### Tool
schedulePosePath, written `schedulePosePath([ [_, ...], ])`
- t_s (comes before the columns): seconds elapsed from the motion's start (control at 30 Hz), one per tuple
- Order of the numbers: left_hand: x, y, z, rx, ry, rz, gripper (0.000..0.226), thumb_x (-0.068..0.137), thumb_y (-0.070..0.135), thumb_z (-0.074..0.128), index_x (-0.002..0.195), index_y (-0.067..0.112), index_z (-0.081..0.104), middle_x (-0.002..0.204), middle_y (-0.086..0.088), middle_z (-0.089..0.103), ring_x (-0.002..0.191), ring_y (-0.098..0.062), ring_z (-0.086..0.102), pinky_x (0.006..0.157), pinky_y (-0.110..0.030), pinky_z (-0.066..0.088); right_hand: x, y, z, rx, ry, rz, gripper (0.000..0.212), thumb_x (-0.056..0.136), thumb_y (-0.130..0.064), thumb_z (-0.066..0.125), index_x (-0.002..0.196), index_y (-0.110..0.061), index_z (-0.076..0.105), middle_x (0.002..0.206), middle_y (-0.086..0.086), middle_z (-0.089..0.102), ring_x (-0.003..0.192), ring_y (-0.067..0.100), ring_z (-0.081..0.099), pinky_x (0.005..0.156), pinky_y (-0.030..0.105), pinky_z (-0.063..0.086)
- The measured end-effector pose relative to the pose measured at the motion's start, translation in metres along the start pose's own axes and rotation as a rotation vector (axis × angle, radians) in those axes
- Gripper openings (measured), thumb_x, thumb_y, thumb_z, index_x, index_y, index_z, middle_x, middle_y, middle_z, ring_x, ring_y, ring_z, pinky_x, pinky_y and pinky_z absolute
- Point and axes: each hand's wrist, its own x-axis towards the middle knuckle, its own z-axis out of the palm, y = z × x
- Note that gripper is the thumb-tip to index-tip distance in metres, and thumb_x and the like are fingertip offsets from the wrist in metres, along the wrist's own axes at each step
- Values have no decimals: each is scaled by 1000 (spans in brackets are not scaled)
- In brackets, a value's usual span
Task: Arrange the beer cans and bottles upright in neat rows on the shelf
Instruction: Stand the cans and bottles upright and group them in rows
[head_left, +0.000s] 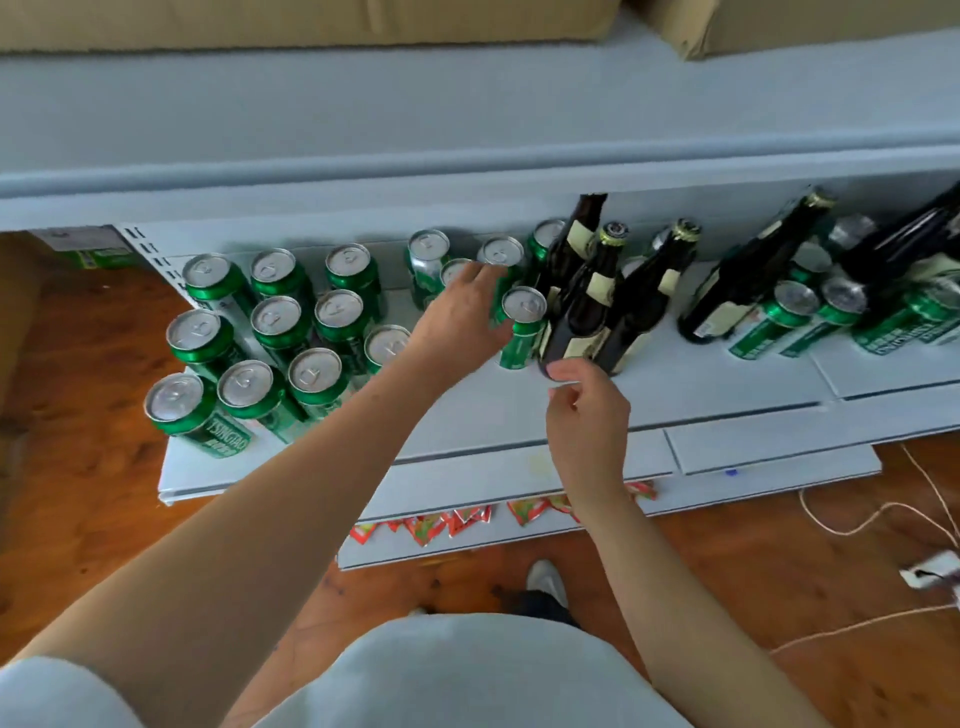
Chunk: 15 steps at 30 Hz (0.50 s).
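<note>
From the head camera, you are looking down at a pale grey shelf with green Tsingtao beer cans and dark brown beer bottles standing on it. Toward the shelf's left end, a block of upright cans sits in three rough rows running from the back wall to the front edge, the nearest one standing at the front left corner with its label readable. Your left hand reaches in over the middle of the shelf, fingers spread and fairly straight against a green can among a loose group near the back wall; whether it actually grasps that can you cannot tell, since the hand covers the contact. Just right of that hand another upright can stands touching a cluster of three brown bottles, all upright with cream labels. Your right hand hovers just in front of the base of the nearest bottle, fingers loosely curled with thumb and forefinger close together, holding nothing you can see. Toward the shelf's right end, a further brown bottle stands near several more cans, with more dark bottles behind them at the far right. Cardboard boxes rest on the shelf above. Below the shelf's front edge lie red snack packets, and white cords trail over the wooden floor at right.
</note>
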Motion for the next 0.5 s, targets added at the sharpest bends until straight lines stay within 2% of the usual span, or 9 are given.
schedulePosePath([
  [0.13, 25, 17, 31, 127, -148, 33, 73, 85, 34, 69, 147, 12, 39, 140, -11, 48, 123, -31, 50, 99, -42, 44, 12, 29, -37, -12, 40, 57, 28, 90, -1, 48, 106, -16, 66, 103, -1, 68, 96, 18, 64, 82, 31, 52],
  [0.23, 37, 17, 39, 297, -115, 14, 59, 85, 41, 71, 138, 23, 52, 131, -12, 51, 123, -35, 42, 101, -45, 41, 25, 50, -57, -36, 52, 98, 27, 90, -2, 49, 106, -16, 66, 103, -1, 68, 95, 17, 64, 77, 22, 45],
  [0.3, 41, 14, 38, 275, -112, 15, 51, 83, 36, 74, 131, 28, 59, 122, -13, 53, 116, -36, 46, 99, -42, 40, 35, 59, -67, -39, 48, 122, 27, 90, -2, 49, 105, -15, 66, 103, -1, 68, 96, 16, 62, 76, 19, 41],
  [0.37, 42, 9, 32, 164, -171, 25, 56, 78, 25, 80, 130, 26, 59, 118, -11, 57, 109, -34, 53, 97, -39, 42, 43, 64, -74, -29, 33, 107, 27, 90, -1, 47, 104, -15, 66, 102, -1, 68, 95, 15, 62, 77, 20, 42],
  [0.43, 43, 5, 23, 95, -263, 48, 70, 74, 14, 82, 136, 24, 53, 129, -5, 59, 118, -28, 56, 102, -38, 43, 50, 68, -78, -10, 23, 98, 29, 90, 0, 45, 103, -15, 66, 101, 0, 69, 94, 16, 64, 77, 21, 44],
  [0.5, 43, 4, 15, 105, -327, 69, 74, 74, 6, 78, 140, 23, 49, 138, -1, 55, 126, -23, 52, 108, -38, 40, 57, 73, -80, 10, 31, 109, 31, 89, -1, 43, 103, -16, 66, 102, 0, 69, 95, 18, 65, 79, 27, 50],
])
